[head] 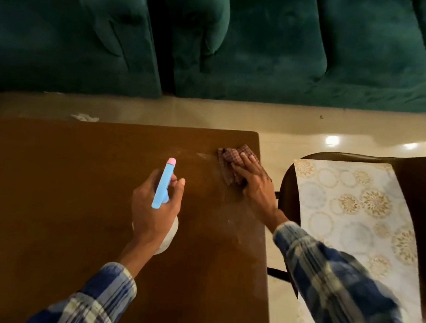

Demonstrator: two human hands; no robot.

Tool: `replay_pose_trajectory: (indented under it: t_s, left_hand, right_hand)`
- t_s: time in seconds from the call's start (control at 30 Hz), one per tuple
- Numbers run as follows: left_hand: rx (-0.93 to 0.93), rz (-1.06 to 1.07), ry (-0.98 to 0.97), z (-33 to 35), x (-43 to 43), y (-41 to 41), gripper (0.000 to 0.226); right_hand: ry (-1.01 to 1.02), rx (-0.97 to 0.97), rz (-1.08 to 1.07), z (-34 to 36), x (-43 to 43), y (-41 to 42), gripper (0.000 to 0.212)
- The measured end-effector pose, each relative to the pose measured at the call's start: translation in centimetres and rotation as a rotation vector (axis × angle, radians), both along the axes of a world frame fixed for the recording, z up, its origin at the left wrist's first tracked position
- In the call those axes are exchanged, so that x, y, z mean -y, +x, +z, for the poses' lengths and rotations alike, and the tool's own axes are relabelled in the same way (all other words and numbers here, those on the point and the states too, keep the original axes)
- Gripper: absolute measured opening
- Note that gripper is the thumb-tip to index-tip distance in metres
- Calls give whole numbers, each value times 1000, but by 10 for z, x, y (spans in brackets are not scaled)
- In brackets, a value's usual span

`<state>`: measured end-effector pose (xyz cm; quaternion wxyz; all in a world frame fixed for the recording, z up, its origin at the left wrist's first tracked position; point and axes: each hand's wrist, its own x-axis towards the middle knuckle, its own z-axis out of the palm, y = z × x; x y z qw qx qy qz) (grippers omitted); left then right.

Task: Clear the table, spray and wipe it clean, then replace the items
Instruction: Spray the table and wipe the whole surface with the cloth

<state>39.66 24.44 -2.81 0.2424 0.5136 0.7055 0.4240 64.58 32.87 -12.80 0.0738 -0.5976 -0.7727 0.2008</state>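
Over table (47,197) — left hand (154,207) grip clenched on spray bottle (163,182), right hand (254,183) flat on cloth (229,157); chair (422,207) alongside, sofa (269,49) beyond.

brown table (73,200); blue spray head (163,182), pink tip; checked maroon cloth (229,157); green sofa (269,49)

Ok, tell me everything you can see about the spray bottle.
The spray bottle has a long light-blue spray head tipped with a pink nozzle and a rounded whitish body, all plastic by the look. The left hand grips it around the neck, fingers curled at the front and hiding the trigger. It is held over the brown table, seemingly clear of it, with the nozzle pointing away from the person. How much liquid it holds cannot be seen.
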Motion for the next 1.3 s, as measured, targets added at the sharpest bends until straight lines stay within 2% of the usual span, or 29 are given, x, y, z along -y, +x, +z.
replay_pose_trajectory:
  t_s: [0.07,0.13,0.17,0.23,0.3,0.37,0.5,0.6,0.67,0.77,0.87,0.93,1.0,1.07,1.17,1.23,1.3]
  left_hand:
    - [-4,16,7,-1,4,4,14]
    - [-9,47,11,-2,10,6,14]
    - [-21,66,4,-2,14,5,14]
    - [-52,114,-18,-3,23,0,17]
    - [-56,164,-42,-4,34,-10,24]
    - [-50,190,-46,-3,42,-21,24]
    - [-45,241,-21,5,60,-39,13]
    - [-10,276,-8,9,69,-35,12]
    - [29,285,-7,10,74,-26,13]
    - [62,256,-14,8,75,-8,14]
    - [53,213,-16,2,77,10,15]
    - [35,178,-25,-1,81,19,19]
    - [22,144,-26,-3,84,25,20]
    - [26,128,-37,-1,88,31,18]
    - [22,113,-27,6,93,38,20]
    - [9,93,-24,7,96,43,20]
    - [-7,88,-24,8,98,46,19]
  right_hand:
    - [-48,-17,-175,5,-21,-25,65]
    - [-68,-55,-200,12,-20,-72,62]
    - [-60,-81,-116,15,-10,-100,59]
    - [-20,-113,233,15,18,-156,52]
    - [-25,-75,533,10,39,-195,55]
    - [-20,-57,519,6,27,-202,55]
    - [6,-67,78,4,-16,-145,61]
    - [27,-37,-43,7,-21,-66,64]
    - [51,-20,2,6,3,-24,67]
    - [-12,15,267,0,60,10,61]
    - [-15,-9,485,3,46,20,52]
    - [0,-23,423,3,9,20,51]
    - [-5,-22,285,5,-17,24,59]
    - [-5,-65,250,9,-2,30,58]
    - [-86,-138,339,27,86,43,44]
    - [-130,-149,469,25,140,59,52]
    - [-124,-107,531,14,149,71,55]
